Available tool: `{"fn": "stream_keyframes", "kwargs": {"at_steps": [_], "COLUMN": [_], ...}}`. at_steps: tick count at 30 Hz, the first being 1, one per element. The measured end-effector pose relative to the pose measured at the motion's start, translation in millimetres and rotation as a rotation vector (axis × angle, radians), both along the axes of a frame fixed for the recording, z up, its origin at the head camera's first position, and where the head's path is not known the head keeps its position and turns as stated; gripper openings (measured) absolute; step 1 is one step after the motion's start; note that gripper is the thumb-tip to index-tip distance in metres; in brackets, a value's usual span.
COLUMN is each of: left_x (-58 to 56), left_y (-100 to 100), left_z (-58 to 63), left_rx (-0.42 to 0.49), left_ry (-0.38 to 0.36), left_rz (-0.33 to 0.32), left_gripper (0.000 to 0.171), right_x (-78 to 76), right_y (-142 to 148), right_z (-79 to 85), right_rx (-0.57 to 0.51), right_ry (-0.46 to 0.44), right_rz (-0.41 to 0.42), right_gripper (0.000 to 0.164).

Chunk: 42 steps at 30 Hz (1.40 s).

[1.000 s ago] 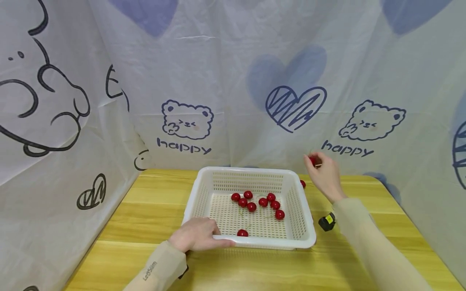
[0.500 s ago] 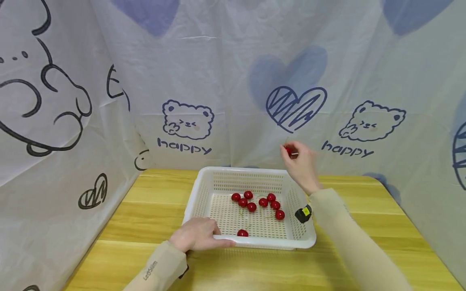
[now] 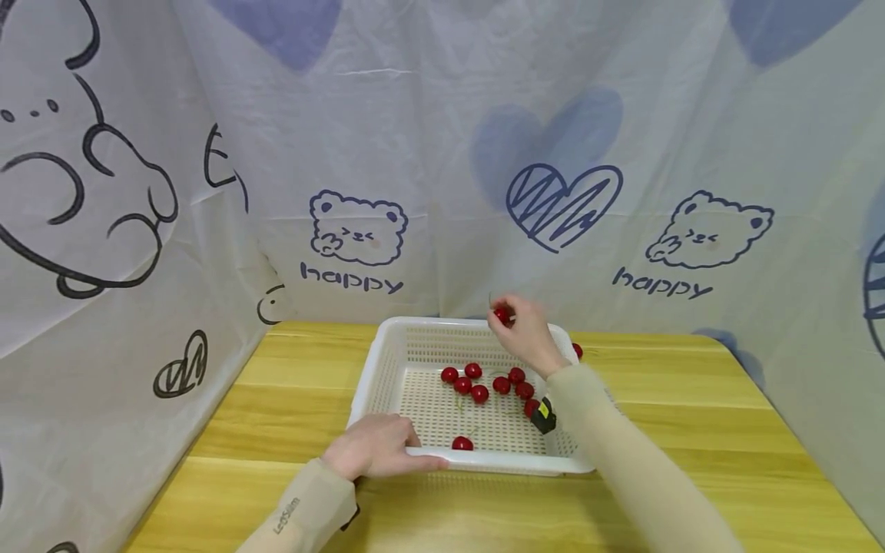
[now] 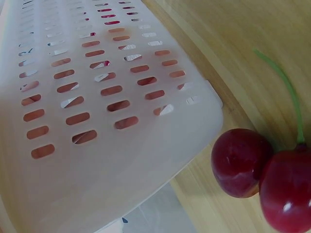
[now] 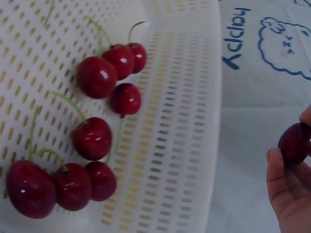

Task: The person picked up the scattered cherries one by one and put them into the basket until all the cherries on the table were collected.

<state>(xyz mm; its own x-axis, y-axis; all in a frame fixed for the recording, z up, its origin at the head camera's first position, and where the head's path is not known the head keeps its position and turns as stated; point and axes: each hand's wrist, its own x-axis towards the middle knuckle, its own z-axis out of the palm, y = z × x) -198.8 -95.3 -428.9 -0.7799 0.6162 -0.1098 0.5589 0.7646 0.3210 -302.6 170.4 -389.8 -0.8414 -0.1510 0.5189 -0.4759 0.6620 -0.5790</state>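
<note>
A white perforated plastic basket (image 3: 505, 459) rests on the wooden table. My left hand (image 3: 376, 447) grips its near rim, thumb along the front and fingertips tucked inside. Between thumb and fingers my right hand (image 3: 531, 332) pinches a dark red cherry (image 3: 502, 315), raised over the far rim, its stem pointing up. The right wrist view shows this cherry (image 5: 293, 143) at the fingertips (image 5: 275, 165). Several red cherries (image 3: 479, 394) with green stems lie on the basket floor. A single cherry (image 3: 462, 443) sits close to the near wall.
Outside the basket's right far corner a cherry (image 3: 577, 351) lies on the table. In the left wrist view, two more cherries (image 4: 242, 162) rest on the wood beside the basket wall. A white printed cloth (image 3: 442, 192) hangs behind the wooden table (image 3: 691, 430).
My right hand has moved left with the cherry, from beyond the basket's right side to over its far rim, rising and then lowering. My left hand has stayed on the rim.
</note>
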Motion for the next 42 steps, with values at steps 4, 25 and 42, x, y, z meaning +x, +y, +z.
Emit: {"fn": "stream_keyframes", "kwargs": {"at_steps": [4, 25, 42], "left_x": [0.8, 0.5, -0.4], "left_y": [0.1, -0.6, -1.5], "left_z": [1.2, 0.8, 0.5], "left_rx": [-0.004, -0.002, 0.0], "left_ry": [-0.001, -0.011, -0.009], "left_rz": [0.0, 0.014, 0.013], "left_gripper": [0.069, 0.069, 0.068], "right_x": [-3.8, -16.2, -17.4], "right_y": [-1.5, -0.6, -3.4], "right_z": [-12.0, -59.5, -70.4], "right_rx": [0.069, 0.269, 0.341], "right_ry": [-0.09, -0.289, -0.37], "right_rz": [0.004, 0.008, -0.024], "right_gripper": [0.019, 0.021, 0.022]}}
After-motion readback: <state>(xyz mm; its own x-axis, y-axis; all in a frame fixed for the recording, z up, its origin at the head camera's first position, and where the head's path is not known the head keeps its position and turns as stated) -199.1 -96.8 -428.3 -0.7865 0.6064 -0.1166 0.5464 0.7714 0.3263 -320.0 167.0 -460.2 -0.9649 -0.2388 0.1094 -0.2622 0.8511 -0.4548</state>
